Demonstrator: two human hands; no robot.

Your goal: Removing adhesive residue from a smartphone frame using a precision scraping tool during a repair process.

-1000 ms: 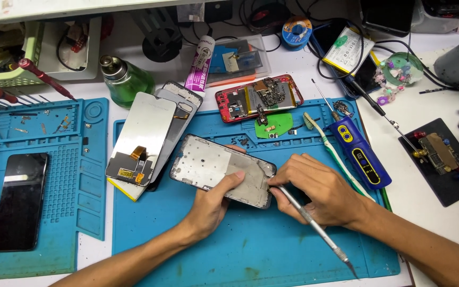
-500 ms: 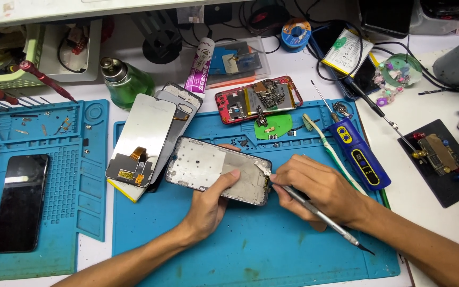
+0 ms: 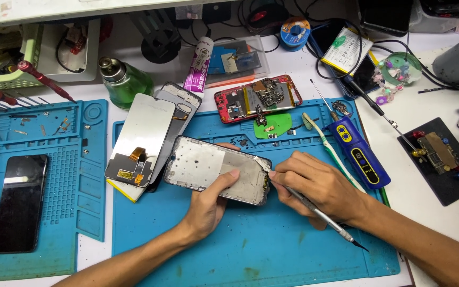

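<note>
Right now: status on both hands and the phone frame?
Left hand grips phone frame at its lower edge, flat on blue mat. Right hand holds metal tool, tip at frame's right corner. Nothing blocking; toothbrush lies clear.

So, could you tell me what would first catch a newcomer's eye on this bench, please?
At the centre, the left hand steadies a bare phone frame on the blue mat, while the right hand works a thin metal tool at the frame's right end. Behind them lies an opened red phone, and a green glass bottle stands at the back left.
</note>
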